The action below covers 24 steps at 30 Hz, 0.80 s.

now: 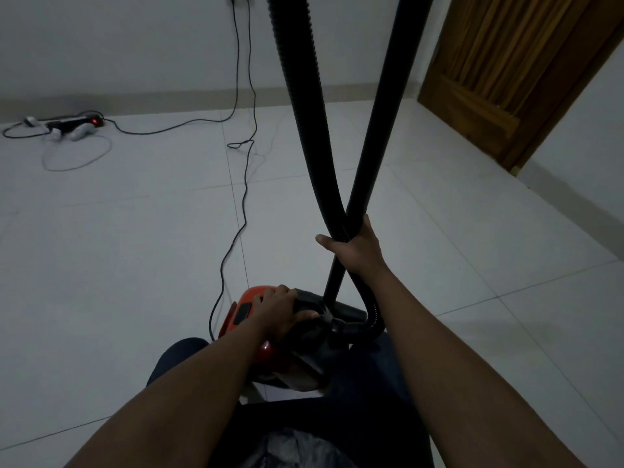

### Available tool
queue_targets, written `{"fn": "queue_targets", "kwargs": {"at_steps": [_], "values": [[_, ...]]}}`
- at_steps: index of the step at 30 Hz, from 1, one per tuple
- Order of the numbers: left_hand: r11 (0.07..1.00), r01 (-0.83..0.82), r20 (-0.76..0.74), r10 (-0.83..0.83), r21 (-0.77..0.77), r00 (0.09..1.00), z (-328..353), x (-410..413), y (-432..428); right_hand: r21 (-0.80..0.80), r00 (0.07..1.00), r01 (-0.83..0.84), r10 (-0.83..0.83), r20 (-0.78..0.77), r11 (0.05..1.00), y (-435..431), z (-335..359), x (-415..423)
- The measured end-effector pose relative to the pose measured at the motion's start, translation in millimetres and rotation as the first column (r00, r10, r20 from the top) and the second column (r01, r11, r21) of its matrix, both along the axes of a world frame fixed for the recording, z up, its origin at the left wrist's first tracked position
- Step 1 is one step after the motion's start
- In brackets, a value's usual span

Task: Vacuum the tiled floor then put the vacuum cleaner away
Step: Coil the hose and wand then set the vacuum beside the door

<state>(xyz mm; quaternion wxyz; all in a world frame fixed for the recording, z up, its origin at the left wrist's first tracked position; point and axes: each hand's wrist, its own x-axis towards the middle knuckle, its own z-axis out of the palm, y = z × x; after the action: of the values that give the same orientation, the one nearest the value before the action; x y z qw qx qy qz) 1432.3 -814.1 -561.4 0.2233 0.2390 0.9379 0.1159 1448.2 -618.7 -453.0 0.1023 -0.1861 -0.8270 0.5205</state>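
Vacuum cleaner (246, 309) is sitting low between the person's legs, orange body, dark front. Can't tell if it's resting on the tiled floor (118, 248) or just lifted off it.

Left grip (280, 309) is wrapping over the top handle, fingers curled round it. Right grip (354, 248) is clamping the ribbed hose (304, 113) and the smooth wand (388, 96) together where they're crossing, thumb sticking out left. Both are running up out of frame, so the nozzle end isn't showing. Below the right grip the hose is looping back into the inlet at the front of the body.

Reading this as the carry/put-away step: hose and wand bundled upright is pointing that way, though it could be a reposition between passes.

Power cord (236, 231) is trailing from the body across the tiles and up the wall (135, 45) to a dark plug at the top edge, so I'm judging it plugged in. Next move is calling for a lift by the handle, with the bundle kept clear of the legs. The cord needs sorting first or it's going taut.

Room: large pale tiles, dim light. Power strip (74, 123) with a red light is lying by the baseboard (169, 96) far left, thin cables looping round it. Wooden door (506, 79) is standing at right.
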Motion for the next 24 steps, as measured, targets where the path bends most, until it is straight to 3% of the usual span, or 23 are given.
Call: {"fn": "queue_targets", "kwargs": {"at_steps": [9,20,24], "values": [[1.0,-0.002,0.036,0.001,0.019,0.999,6.8,-1.5,2.7,0.031,1.0,-0.02,0.02,0.001,0.999,10.0,-0.2,-12.7],[0.996,0.042,0.093,-0.049,0.077,0.994,-4.3,-26.4,15.1,-0.068,1.0,0.024,-0.024,-0.007,0.997,36.3,-12.5,-52.6],[0.991,0.008,0.225,-0.038,0.134,0.974,2.9,-31.0,19.4,-0.069,0.998,0.065,-0.065,-0.007,0.996,39.2,-17.7,-52.4]]}}
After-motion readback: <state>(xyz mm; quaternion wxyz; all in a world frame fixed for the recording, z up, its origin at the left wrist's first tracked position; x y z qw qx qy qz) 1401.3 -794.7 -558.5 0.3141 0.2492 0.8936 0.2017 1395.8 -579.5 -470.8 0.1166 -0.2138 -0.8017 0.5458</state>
